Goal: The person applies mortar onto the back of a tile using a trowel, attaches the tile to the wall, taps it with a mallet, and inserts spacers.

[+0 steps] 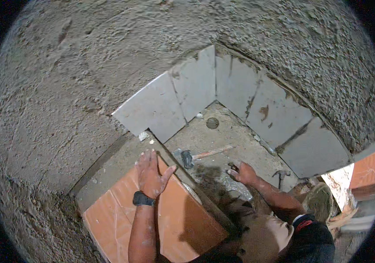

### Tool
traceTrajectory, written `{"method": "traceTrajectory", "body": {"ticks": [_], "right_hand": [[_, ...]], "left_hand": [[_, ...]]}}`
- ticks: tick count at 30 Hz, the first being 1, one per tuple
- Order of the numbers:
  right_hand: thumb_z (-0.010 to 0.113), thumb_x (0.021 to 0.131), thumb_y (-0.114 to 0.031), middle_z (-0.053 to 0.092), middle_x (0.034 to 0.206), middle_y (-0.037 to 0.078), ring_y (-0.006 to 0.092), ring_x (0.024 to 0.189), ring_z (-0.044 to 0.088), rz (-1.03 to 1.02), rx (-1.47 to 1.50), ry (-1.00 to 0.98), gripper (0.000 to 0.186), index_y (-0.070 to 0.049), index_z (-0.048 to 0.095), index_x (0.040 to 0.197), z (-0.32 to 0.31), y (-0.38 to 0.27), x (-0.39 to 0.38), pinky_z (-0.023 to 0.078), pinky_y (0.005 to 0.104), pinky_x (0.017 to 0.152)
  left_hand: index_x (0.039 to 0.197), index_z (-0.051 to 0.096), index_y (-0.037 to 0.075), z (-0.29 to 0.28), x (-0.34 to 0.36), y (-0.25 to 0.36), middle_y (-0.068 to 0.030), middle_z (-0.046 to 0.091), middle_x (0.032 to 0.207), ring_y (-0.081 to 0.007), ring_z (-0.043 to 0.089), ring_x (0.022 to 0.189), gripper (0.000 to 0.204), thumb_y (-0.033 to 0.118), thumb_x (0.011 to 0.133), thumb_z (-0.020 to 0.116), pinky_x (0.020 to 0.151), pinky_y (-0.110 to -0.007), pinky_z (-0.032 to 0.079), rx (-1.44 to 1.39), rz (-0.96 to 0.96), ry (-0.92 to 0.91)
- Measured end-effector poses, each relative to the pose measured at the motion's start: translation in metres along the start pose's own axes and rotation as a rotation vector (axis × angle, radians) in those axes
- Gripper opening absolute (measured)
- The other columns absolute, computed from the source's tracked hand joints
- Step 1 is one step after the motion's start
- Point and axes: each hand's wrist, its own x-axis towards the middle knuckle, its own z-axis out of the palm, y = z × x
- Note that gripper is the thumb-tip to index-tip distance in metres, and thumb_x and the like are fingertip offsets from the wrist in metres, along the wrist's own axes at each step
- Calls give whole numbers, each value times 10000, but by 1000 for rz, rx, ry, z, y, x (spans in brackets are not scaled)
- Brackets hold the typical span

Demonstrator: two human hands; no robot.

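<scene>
My left hand (151, 175), with a dark watch at the wrist, lies flat with fingers spread on the orange ribbed back of a tile (165, 219). The fingertips reach past the tile's upper edge toward a low concrete ledge (170, 155). Over the sunken floor (235, 136), my right hand (243, 174) is closed around a small dark object (233, 166) whose kind I cannot make out. A mallet (188, 159) with a black head and wooden handle lies between my hands. To the right of my right hand rests a claw hammer (281, 175).
Light grey tiles (152, 103) line the lower wall on both sides of the corner. Rough plaster (65, 57) rises above them. A round drain hole (212, 123) sits in the floor near the corner. More orange-backed tiles (369, 171) stand at the far right.
</scene>
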Motion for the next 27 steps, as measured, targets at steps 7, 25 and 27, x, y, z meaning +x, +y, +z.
{"method": "traceTrajectory", "body": {"ticks": [7,25,27], "right_hand": [[607,850,-385,635,927,214,402,863,621,214,-34,-38,395,-81,583,1103,-17,29,-66,495,484,753],[583,906,-271,662,1002,168,334,939,640,195,-61,353,351,-70,604,1192,-180,-64,-347,500,417,814],[576,910,-234,668,1011,178,312,937,650,263,-109,638,319,-48,625,1165,-230,-48,-336,501,400,812]], "left_hand": [[1315,464,-30,0,13,13,-268,525,1275,-438,465,1200,765,389,732,731,1035,-526,321,-231,46,-17],[1295,475,-55,9,20,-3,-300,588,1159,-465,544,1080,766,277,661,748,957,-489,432,-46,-6,39],[1356,422,-41,5,16,-1,-323,522,1265,-477,481,1174,838,311,678,766,1006,-514,387,-125,17,58]]}}
